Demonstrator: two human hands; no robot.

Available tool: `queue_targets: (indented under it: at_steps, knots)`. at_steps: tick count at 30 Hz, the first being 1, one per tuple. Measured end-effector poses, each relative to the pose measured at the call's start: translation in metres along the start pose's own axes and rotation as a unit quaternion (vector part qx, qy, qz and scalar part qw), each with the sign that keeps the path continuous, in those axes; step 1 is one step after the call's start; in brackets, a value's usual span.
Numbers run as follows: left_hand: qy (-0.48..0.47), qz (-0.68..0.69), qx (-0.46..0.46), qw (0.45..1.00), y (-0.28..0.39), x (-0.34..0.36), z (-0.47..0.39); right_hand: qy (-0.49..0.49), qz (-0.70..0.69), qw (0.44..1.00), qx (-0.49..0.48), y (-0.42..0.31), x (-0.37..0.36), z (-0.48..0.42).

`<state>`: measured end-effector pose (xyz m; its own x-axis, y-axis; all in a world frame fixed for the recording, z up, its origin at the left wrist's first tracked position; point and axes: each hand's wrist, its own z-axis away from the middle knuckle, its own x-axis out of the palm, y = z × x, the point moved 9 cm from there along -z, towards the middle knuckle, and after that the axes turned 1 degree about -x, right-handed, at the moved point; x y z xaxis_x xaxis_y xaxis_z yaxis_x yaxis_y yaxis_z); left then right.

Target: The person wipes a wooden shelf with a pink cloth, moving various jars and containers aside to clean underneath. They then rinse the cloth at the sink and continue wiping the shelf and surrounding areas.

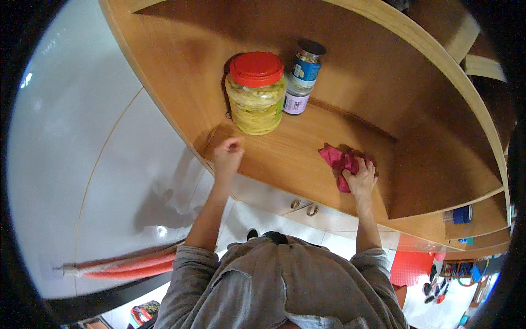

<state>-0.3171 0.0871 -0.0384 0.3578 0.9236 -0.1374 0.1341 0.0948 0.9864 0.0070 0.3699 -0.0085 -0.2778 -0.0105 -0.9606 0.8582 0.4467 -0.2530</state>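
Observation:
My right hand (362,177) presses a crumpled dark-red cloth (342,160) against the wooden shelf board (287,158), toward its right end. Fingers and thumb are bent over the cloth. Slightly blurred, my left hand (228,154) hovers near the board's front left edge, loosely curled, with nothing visible in it. Just behind it stands a large clear plastic jar (257,107) with a red lid, holding yellowish-green pieces. To the right of that jar, a blue-labelled jar (306,70) with a dark lid rests on a smaller jar (296,102) with a pale purple label.
White cupboard doors with metal pulls (312,210) sit below the board. A pale tiled wall (123,135) flanks the left, with a coral-coloured towel (127,266) hanging there. At right, a blue-lidded container (462,214) stands in a side shelf. Shoes (435,290) lie on the floor.

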Motion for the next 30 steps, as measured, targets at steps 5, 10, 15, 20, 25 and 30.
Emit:
queue_targets:
  at_steps: [5, 10, 15, 20, 25, 30]
  knots:
    - [-0.013, -0.155, 0.124, 0.98, 0.015, 0.063, 0.033, 0.009, -0.032, 0.997, -0.066, -0.007, 0.002, 0.001]
    - [0.116, -0.226, 0.088, 0.963, 0.01, 0.014, 0.007, 0.0, -0.08, 0.99, -0.12, 0.003, -0.005, 0.014]
    - [0.01, -0.433, 0.066, 0.899, 0.018, -0.002, -0.025, 0.011, -0.05, 0.994, -0.096, 0.002, -0.002, 0.013]
    - [0.063, -0.519, 0.113, 0.845, 0.025, -0.005, -0.064, -0.005, -0.05, 0.995, -0.087, -0.003, -0.005, 0.014]
    - [0.061, -0.584, 0.129, 0.799, 0.023, 0.016, -0.082, 0.03, -0.044, 0.994, -0.096, 0.002, -0.001, 0.012]
    - [0.062, -0.601, 0.193, 0.773, 0.021, 0.026, -0.081, -0.002, -0.059, 0.996, -0.063, 0.005, -0.003, 0.017]
